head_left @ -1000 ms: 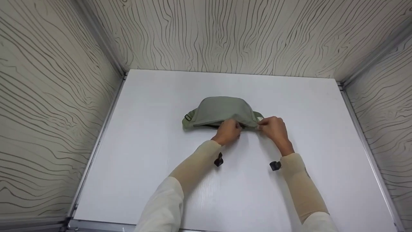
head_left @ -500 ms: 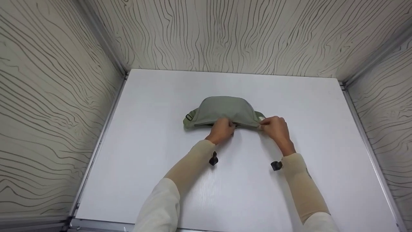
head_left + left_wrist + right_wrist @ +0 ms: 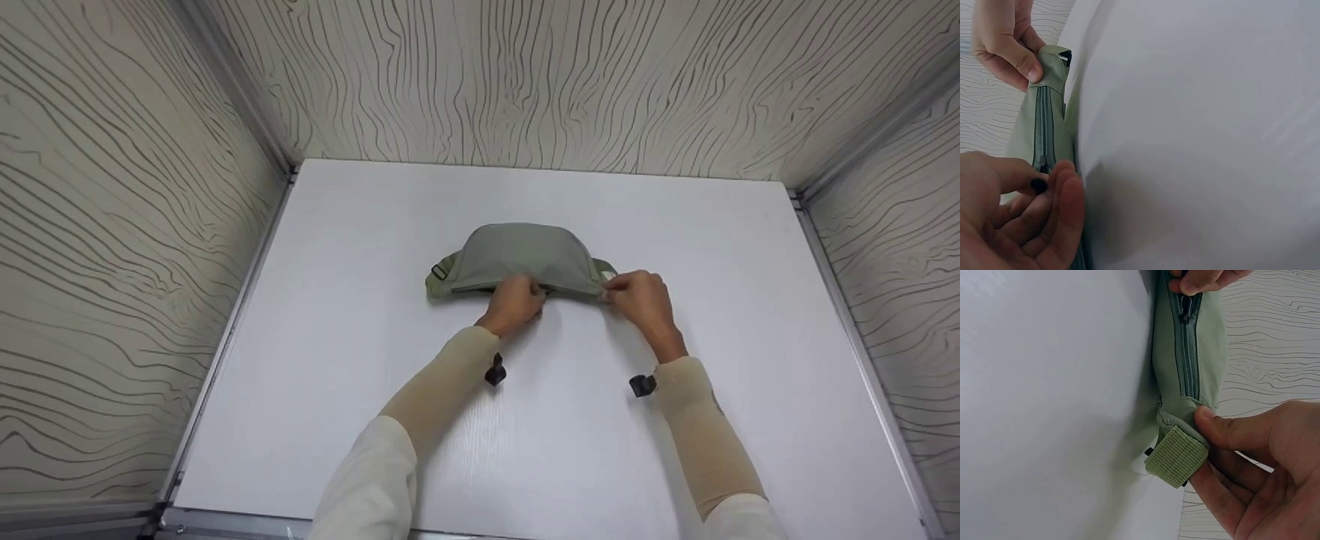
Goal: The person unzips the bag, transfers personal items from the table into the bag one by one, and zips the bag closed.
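A sage-green waist bag (image 3: pixel 525 251) lies on the white table, its zipped edge toward me. My left hand (image 3: pixel 514 304) is at the middle of that edge. In the left wrist view its thumb and fingers pinch the black zipper pull (image 3: pixel 1039 184). From the slider (image 3: pixel 1185 318) to the bag's right end the zipper teeth (image 3: pixel 1188 363) are joined. My right hand (image 3: pixel 641 300) pinches that end between thumb and fingers, beside a folded webbing strap (image 3: pixel 1178 457). Left of my left hand, a dark gap shows along the zipper edge.
A black buckle (image 3: pixel 439 272) sits on the green strap at the bag's left end. The white tabletop (image 3: pixel 360 360) spreads around the bag. Wood-grain-patterned panels (image 3: pixel 510 82) stand behind and on both sides, with metal rails along the edges.
My left hand has slid left along the bag's edge with the zipper pull, mostly in the first half second. The gap near the right end has closed. My right hand stays in place.
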### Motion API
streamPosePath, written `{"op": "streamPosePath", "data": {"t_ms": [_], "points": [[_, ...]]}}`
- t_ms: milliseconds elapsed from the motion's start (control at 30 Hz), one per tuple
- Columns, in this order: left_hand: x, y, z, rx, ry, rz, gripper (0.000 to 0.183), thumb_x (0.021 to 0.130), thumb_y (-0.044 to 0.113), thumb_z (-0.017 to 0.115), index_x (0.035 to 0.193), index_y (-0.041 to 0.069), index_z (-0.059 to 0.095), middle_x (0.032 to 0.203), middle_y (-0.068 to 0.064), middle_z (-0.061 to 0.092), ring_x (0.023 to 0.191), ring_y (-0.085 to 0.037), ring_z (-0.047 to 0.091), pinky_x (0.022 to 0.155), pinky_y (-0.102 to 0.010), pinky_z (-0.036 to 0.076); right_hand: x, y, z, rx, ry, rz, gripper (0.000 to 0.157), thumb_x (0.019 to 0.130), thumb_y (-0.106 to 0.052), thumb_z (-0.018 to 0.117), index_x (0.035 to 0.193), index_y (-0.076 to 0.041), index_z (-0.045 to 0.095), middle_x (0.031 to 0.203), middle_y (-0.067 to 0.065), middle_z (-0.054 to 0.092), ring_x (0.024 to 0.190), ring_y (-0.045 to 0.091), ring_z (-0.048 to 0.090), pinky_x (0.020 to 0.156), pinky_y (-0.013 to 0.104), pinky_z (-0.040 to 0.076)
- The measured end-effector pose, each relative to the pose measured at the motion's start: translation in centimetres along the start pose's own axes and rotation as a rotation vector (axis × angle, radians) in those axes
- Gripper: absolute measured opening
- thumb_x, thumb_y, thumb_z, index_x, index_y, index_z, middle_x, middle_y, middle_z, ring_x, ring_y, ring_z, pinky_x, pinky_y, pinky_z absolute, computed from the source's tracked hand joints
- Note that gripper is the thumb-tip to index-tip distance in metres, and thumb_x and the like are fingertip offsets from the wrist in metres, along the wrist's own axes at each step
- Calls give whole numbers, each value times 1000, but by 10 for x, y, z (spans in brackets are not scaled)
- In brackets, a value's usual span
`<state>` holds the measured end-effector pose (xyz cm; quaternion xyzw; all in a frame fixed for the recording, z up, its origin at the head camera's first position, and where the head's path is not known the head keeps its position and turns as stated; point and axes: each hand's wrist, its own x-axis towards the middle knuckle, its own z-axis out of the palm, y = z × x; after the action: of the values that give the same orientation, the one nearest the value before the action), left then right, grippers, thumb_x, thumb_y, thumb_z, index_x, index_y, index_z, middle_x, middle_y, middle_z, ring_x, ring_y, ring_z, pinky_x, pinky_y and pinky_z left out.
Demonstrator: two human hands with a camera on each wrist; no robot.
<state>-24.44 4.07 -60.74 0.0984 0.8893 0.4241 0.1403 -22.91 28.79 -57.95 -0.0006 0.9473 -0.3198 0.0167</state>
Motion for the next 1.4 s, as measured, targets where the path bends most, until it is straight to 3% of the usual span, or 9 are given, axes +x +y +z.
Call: {"op": "streamPosePath", "data": {"t_ms": [400,667,1167,1400], "points": [[0,-5,-3,-32,-7,33,45,105,9,60,62,18,49,58,7,48,54,-8,45,51,-25,35,0,1,2,2,17,17,19,93,-5,74,110,2,82,114,25,78,111,46,73,92,57,59],[-4,-7,-6,-55,-17,52,50,106,8,54,58,20,45,54,5,53,51,-9,49,53,-24,40,-2,1,3,15,39,-4,18,91,-5,77,107,1,83,111,24,79,108,45,74,91,57,59],[-6,-12,-9,-59,4,54,48,105,7,56,59,19,45,55,6,49,52,-9,46,54,-26,38,-1,1,2,12,19,11,20,92,-6,76,109,1,82,114,24,78,111,45,73,93,57,58],[-8,-13,-11,-82,2,39,47,105,7,57,60,18,50,57,4,55,52,-10,50,53,-26,40,-2,1,3,18,18,19,20,91,-6,77,108,1,82,114,24,78,112,45,73,95,57,57]]}}
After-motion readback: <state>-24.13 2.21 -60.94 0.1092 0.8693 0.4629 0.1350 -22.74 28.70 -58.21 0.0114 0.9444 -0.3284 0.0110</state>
